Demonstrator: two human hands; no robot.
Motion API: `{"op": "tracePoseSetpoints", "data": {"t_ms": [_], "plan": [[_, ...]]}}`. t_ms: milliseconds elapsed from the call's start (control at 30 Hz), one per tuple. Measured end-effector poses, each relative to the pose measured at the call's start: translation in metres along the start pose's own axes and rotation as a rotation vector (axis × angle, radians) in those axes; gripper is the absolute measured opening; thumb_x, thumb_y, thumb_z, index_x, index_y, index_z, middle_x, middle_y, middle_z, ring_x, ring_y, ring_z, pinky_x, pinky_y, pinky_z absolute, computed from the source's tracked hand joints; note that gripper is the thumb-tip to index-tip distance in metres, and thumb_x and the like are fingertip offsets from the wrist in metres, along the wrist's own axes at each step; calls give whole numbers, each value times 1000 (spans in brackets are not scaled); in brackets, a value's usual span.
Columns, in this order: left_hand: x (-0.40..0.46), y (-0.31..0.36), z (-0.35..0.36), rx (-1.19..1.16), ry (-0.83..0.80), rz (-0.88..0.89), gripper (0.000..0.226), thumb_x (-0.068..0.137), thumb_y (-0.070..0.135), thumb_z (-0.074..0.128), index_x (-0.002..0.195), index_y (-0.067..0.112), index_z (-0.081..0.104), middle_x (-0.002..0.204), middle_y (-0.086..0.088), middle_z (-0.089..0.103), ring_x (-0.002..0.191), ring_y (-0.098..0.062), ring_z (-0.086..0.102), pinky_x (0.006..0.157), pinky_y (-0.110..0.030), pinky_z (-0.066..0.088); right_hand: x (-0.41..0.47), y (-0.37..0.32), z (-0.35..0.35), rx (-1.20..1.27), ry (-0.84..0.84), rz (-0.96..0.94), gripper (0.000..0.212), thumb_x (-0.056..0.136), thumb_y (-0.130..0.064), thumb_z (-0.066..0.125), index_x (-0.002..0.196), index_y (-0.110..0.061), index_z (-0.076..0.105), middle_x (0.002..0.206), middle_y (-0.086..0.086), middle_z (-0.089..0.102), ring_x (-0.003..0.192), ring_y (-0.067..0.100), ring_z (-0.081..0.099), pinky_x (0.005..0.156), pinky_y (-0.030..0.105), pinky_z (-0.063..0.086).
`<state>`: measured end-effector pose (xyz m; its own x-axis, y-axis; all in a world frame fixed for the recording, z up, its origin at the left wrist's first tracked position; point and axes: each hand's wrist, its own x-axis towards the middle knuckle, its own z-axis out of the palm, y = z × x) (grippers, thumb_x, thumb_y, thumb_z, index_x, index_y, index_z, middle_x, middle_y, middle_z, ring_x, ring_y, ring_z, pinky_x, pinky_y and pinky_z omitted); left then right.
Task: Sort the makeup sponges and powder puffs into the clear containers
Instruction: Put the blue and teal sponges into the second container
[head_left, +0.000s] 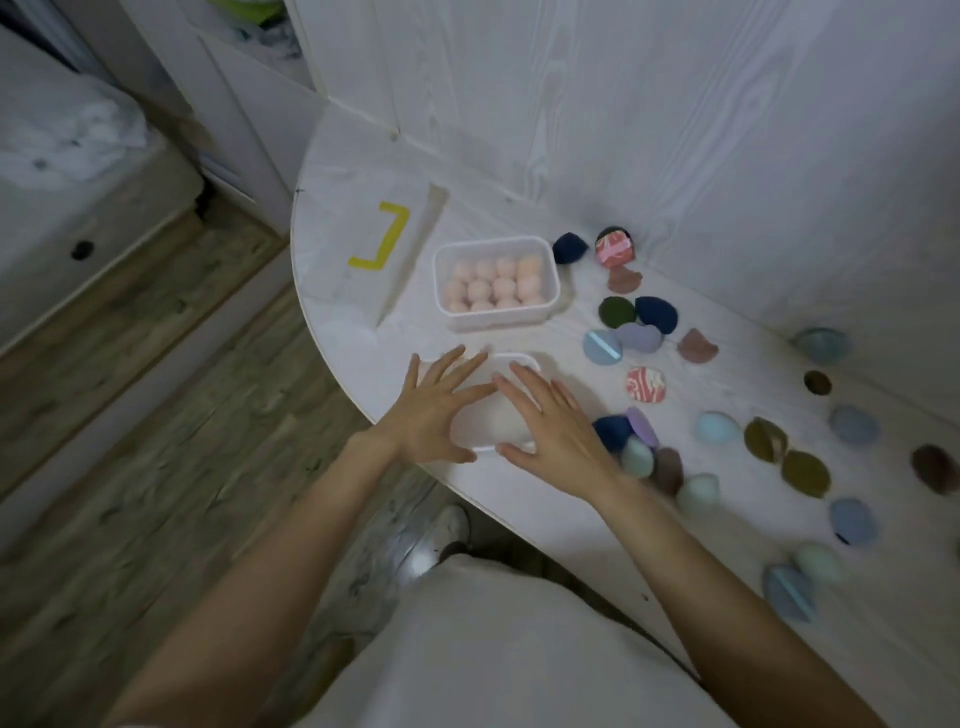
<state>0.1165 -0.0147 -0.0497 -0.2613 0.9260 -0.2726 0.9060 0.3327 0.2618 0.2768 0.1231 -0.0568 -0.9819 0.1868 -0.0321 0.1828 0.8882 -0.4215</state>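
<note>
Both hands flat, fingers spread: left hand (436, 410) and right hand (550, 421) resting on the near container (491, 410) at table (649, 545) edge; long axis runs away from person.

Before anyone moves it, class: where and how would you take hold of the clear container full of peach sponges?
Probably by its two long side walls from above: the clear container stands upright and open-topped, so tilting could spill the peach sponges.
</note>
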Motion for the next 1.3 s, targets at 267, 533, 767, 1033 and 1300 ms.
{"op": "tracePoseSetpoints", "data": {"t_ms": [267, 533, 767, 1033, 1300], "plan": [[-46, 7, 30, -873, 531, -849, 61, 78, 46, 69, 124, 14, 43, 122, -13, 51, 100, -24, 57, 90, -38, 48, -4, -9, 23, -336, -7, 98, 84, 72, -31, 77, 143, -27, 33, 149, 15, 34, 137, 33, 33, 105, 46, 36], [-26, 6, 38, -1676, 483, -915, 39, 79, 25, 74, 101, 3, 51, 108, -19, 64, 87, -22, 68, 70, -27, 57, 8, -24, 27, -404, 70, 126, 78, 53, -24, 89, 123, -17, 56, 126, 26, 53, 122, 43, 49, 98, 48, 44], [-24, 0, 36, -1619, 414, -867, 31, 78, 27, 74, 86, 9, 49, 98, -12, 62, 84, -21, 67, 77, -30, 56, 15, -26, 24, -411, 11, 144, 69, 67, -27, 81, 126, -14, 49, 135, 32, 43, 131, 48, 34, 107, 52, 32], [-30, -4, 32, -1617, 459, -862, 52, 91, 55, 43, 122, 13, 46, 120, -7, 51, 105, -25, 55, 88, -42, 52, 11, -18, -21, 121, -89, 113, 57, 83, -39, 66, 135, -25, 47, 146, 12, 36, 138, 27, 29, 110, 40, 33], [-26, -29, 27, -1283, 383, -742, 19, 93, 23, 56, 108, 11, 57, 118, -12, 56, 91, -20, 58, 72, -27, 54, 67, 8, -77, 806, 226, 527, 29, 92, -44, 49, 108, -19, 54, 106, 3, 67, 93, 16, 67, 84, 35, 53]]}}
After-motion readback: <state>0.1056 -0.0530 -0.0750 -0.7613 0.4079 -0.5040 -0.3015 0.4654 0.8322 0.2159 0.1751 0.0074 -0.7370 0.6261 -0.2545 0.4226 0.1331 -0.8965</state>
